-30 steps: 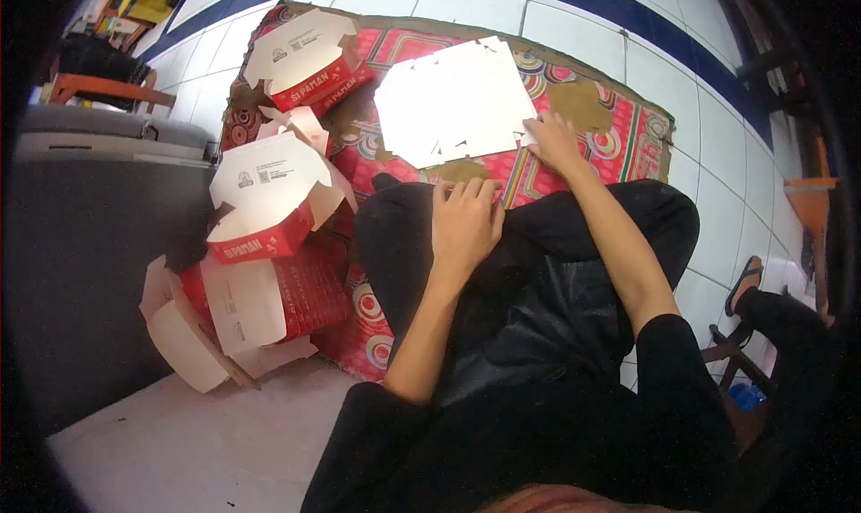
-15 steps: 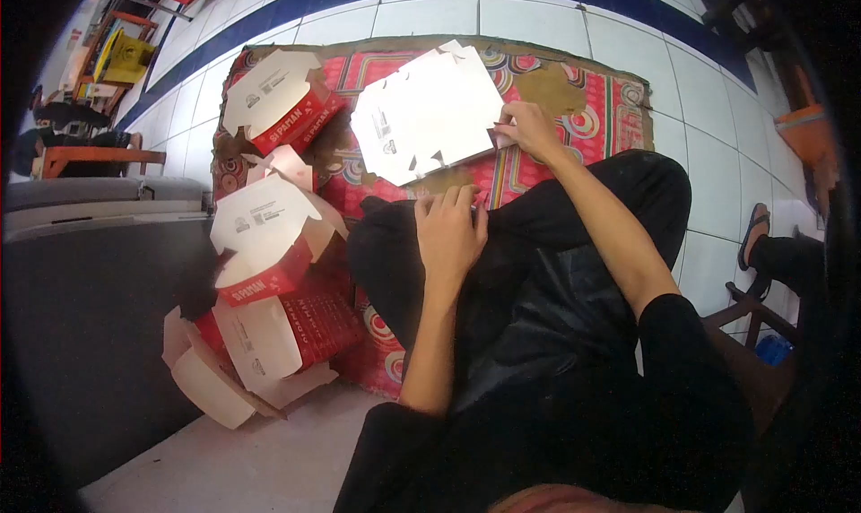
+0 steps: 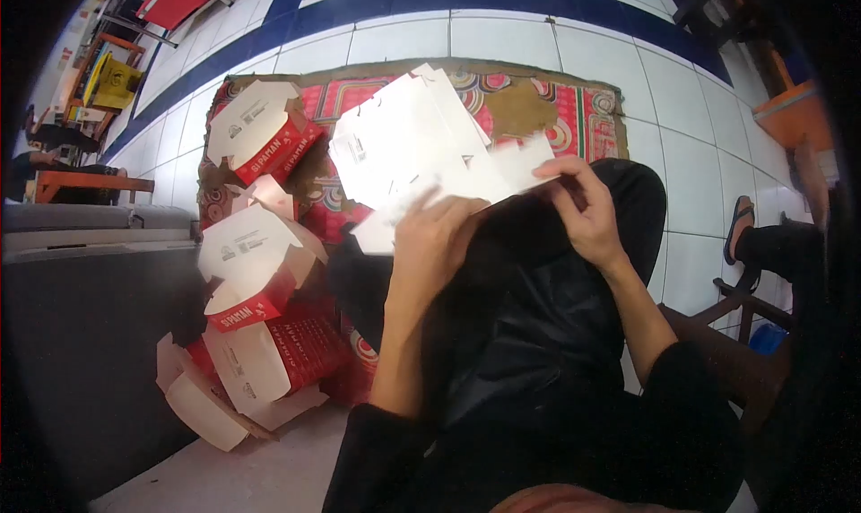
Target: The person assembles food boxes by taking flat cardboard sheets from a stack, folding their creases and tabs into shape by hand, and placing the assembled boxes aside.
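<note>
A flat white food-box blank (image 3: 514, 165) is tilted up above my lap, over a stack of flat blanks (image 3: 381, 132) on the mat. My right hand (image 3: 585, 210) pinches its right edge between thumb and fingers. At the near edge, my left hand (image 3: 437, 233) is curled onto the cardboard, its fingers partly smeared by motion. To the left sit folded red-and-white boxes with open flaps: one at the back (image 3: 265, 132), one in the middle (image 3: 256, 257) and one nearest me (image 3: 269, 360).
A patterned red mat (image 3: 596, 123) with worn brown patches lies on white floor tiles (image 3: 668, 168). Along the left stands a dark box-like surface (image 3: 99, 352). Another person's sandalled foot (image 3: 741, 229) and a dark chair frame (image 3: 749, 307) are at the right.
My right hand has pulled the top blank toward me and up off the stack. My left hand has come from my lap onto its near edge. The view has shifted slightly.
</note>
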The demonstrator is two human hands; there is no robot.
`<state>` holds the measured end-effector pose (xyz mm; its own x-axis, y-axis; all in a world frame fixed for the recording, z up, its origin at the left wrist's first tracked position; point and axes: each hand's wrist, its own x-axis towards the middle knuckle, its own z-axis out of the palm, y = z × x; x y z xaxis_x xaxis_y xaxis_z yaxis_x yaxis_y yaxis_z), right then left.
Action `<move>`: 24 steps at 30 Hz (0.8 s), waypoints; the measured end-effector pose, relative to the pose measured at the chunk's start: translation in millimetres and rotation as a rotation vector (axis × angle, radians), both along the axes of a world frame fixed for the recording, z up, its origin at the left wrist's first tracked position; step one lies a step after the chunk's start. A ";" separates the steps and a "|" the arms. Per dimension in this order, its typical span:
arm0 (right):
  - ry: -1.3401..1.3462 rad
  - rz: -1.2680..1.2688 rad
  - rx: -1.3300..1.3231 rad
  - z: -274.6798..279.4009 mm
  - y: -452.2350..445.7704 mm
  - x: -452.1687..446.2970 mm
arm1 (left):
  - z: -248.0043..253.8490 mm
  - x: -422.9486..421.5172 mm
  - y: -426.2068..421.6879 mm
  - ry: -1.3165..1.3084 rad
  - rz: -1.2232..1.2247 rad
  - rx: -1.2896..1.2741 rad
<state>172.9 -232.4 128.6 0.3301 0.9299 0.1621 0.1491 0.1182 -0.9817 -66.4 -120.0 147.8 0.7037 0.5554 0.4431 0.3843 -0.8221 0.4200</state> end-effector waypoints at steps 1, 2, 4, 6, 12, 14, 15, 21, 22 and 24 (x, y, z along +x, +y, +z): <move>0.086 0.003 0.007 -6.7 -6.3 7.4 | 6.5 2.6 -9.1 -0.051 0.036 -0.313; 0.083 -0.001 0.024 -9.3 -17.2 16.0 | 11.5 3.2 -14.7 -0.099 0.069 -0.623; 0.101 0.047 -0.096 1.6 -30.3 20.7 | 8.8 1.7 -13.9 -0.152 -0.003 -0.648; -0.011 0.190 -0.053 6.7 -43.6 23.7 | 6.8 -1.0 -9.9 -0.053 -0.083 -0.897; 0.322 0.276 0.003 3.1 -48.1 33.3 | -2.6 1.0 -12.0 -0.083 -0.064 -1.103; 0.177 0.367 -0.019 4.1 -46.2 35.5 | -3.3 2.8 -13.8 -0.048 -0.045 -1.057; 0.098 0.376 -0.040 10.4 -45.0 30.8 | -2.3 3.0 -15.9 -0.051 -0.112 -0.962; -0.399 0.393 -0.127 16.4 -43.1 2.5 | -15.4 10.8 -34.3 0.086 -0.261 -0.747; -0.410 0.371 -0.159 14.4 -44.4 0.3 | -16.5 9.7 -36.5 0.122 -0.250 -0.677; -0.471 0.334 -0.110 8.0 -48.2 -5.3 | -17.8 5.5 -39.8 0.149 -0.243 -0.597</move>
<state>167.6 -280.7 136.6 -0.0674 0.9909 0.1167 0.5448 0.1345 -0.8277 -60.9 -159.8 130.0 0.8702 0.4927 -0.0038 0.3063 -0.5350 0.7874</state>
